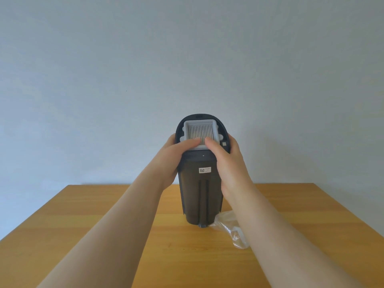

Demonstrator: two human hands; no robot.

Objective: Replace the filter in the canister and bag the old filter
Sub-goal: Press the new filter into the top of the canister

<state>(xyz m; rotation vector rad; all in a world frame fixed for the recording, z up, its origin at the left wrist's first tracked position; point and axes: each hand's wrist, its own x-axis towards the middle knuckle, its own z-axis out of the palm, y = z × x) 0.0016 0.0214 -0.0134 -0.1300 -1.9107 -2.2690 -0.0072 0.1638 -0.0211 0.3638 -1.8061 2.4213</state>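
Note:
A dark canister [202,194] stands upright on the wooden table [83,215], its top tilted toward me. A square white pleated filter [200,130] sits in the canister's top opening. My left hand [173,161] wraps the canister's upper left side, its thumb resting on the filter's near edge. My right hand [226,161] wraps the upper right side, thumb also on the filter's near edge. A clear plastic bag [232,227] lies on the table to the right of the canister's base, partly hidden by my right forearm; something pale shows inside it.
A plain pale wall rises behind the table's far edge. A white label with a code [204,170] is stuck on the canister's near face.

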